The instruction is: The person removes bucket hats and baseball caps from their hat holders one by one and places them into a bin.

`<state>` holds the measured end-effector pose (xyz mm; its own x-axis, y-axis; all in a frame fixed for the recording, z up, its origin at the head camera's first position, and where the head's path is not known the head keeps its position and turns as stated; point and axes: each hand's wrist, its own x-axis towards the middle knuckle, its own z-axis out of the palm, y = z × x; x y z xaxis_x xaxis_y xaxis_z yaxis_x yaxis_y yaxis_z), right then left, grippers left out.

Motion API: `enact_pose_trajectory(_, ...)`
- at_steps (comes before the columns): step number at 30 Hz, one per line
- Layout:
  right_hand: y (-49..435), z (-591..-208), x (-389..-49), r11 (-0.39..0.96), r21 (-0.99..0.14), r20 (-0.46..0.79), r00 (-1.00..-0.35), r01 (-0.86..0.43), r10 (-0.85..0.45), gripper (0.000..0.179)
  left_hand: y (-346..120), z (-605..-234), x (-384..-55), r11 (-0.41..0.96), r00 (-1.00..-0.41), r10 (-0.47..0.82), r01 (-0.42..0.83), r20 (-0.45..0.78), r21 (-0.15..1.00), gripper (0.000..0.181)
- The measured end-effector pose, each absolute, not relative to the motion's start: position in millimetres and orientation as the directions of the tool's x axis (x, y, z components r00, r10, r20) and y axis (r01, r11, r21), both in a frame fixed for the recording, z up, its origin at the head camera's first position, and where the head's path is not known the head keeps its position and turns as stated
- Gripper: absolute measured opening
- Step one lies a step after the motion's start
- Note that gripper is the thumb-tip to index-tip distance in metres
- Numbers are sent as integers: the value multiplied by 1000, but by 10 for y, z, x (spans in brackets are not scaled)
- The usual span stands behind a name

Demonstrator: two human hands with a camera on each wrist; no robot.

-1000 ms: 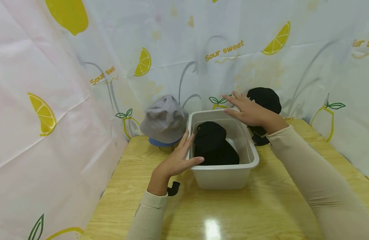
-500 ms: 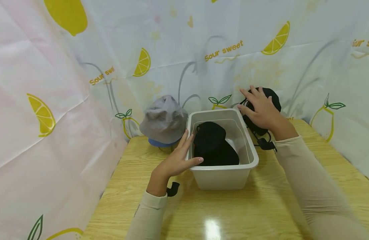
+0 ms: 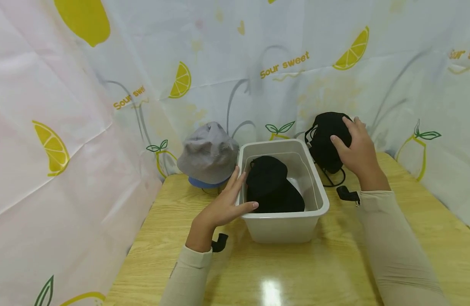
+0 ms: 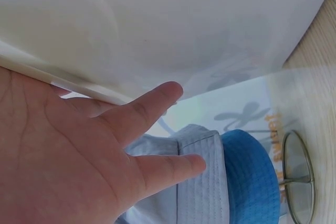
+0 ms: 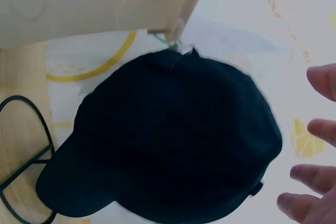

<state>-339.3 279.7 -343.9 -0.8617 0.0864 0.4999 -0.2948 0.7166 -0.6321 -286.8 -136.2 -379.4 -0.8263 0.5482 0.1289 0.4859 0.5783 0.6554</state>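
Observation:
My left hand [image 3: 225, 205] rests against the left rim of a light grey plastic basin [image 3: 282, 229], fingers straight. Inside the basin lies a black cap [image 3: 271, 180], its brim toward me. My right hand [image 3: 360, 157] is at the right side of another black cap [image 3: 324, 138], which sits on a black wire stand behind the basin's right edge. In the right wrist view this cap [image 5: 173, 135] shows whole, with the fingers spread and apart from it. Left of the basin, a grey bucket hat [image 3: 210, 153] sits over a blue one [image 4: 249, 177].
A round wire base [image 4: 311, 182] stands under the bucket hats. The black stand's base [image 5: 26, 156] rests on the wooden table [image 3: 174, 272]. A lemon-print cloth [image 3: 219, 55] hangs behind and at the sides. Black camera mounts [image 3: 347, 194] stick out at the wrists.
My right hand has moved from over the basin's back right corner, across the front of the black cap, to its right side. The left hand has stayed at the basin's rim.

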Motion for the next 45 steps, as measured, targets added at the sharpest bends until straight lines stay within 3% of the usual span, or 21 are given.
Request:
enact_pose_trajectory(5,2906,-3513,-3460,655,-712,489,-848,-252,205,71,-1363,-3795,-2863,578,-824,551,492,134,651,96)
enact_pose_trajectory(13,3020,-3654,-3623,460,-870,364,-861,-177,356,77,-1364,-3769,-2850,572,-825,550,485,130,661,97)
enact_pose_trajectory(20,3019,-3838,-3794,296,-904,417,-795,-310,441,66,-1357,-3774,-2866,573,-825,549,487,133,659,96)
enact_pose_trajectory(30,2985,-3951,-3882,106,-913,389,-766,-393,511,50,-1355,-3773,-2855,569,-822,554,490,132,660,97)
enact_pose_trajectory(39,2947,-3998,-3865,-115,-914,254,-770,-388,585,59,-1352,-3772,-2850,570,-823,551,490,135,660,97)
enact_pose_trajectory(45,2949,-4046,-3858,-124,-927,211,-764,-355,610,52,-1354,-3776,-2848,570,-822,554,492,135,658,98)
